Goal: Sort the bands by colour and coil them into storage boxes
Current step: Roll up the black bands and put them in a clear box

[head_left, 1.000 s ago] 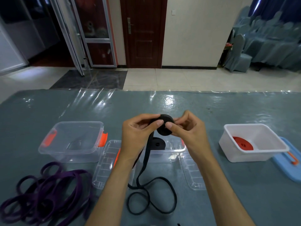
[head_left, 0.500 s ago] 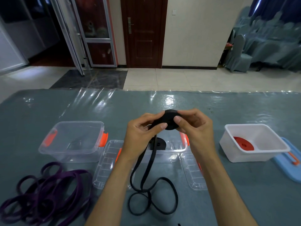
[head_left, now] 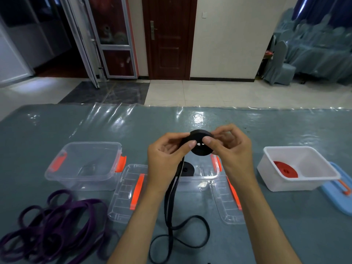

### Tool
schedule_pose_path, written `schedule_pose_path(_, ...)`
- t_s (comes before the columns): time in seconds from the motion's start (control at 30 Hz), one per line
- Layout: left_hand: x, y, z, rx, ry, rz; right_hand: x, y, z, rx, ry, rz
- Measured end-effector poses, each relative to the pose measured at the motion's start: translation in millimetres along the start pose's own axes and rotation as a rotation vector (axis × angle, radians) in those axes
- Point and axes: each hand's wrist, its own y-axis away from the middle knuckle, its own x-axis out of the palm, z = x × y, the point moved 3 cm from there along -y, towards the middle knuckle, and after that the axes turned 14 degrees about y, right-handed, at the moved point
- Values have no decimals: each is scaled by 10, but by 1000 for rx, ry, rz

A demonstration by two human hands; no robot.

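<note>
Both hands hold a black band partly wound into a coil (head_left: 200, 147) above the middle clear box (head_left: 198, 180). My left hand (head_left: 167, 159) pinches the coil's left side and my right hand (head_left: 230, 149) pinches its right side. The band's loose tail (head_left: 177, 221) hangs down and loops on the table. Another black coil (head_left: 187, 169) lies inside the middle box. A pile of purple bands (head_left: 51, 227) lies at the near left. A red coil (head_left: 285, 169) sits in the white box (head_left: 322, 184) at the right.
A clear box with orange latches (head_left: 83, 164) stands at the left with nothing in it. Two clear lids (head_left: 127, 193) (head_left: 227, 202) lie flat beside the middle box. A blue lid (head_left: 341, 189) lies past the white box. The table has a shiny plastic cover.
The coil has grown as more band was wound on, and the hands rose slightly. The loose tail on the table has shortened and shifted.
</note>
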Motion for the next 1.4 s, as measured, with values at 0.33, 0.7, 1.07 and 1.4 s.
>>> schedule_pose_path(0.33, -6, 6, -67, 85, -20, -96, 107, 19, -8, 25, -20, 65)
schedule_pose_path(0.7, 51, -33, -39, 32, -68, 77, 31, -8, -9, -44, -18, -75)
schedule_pose_path(1.07, 8, -64, 16, 34, -66, 40, -2, -19, -60, 32, -103, -2)
schedule_pose_path(1.4, -31, -72, -61, 70, -111, 41, 2, 20, -114, 64, -63, 107)
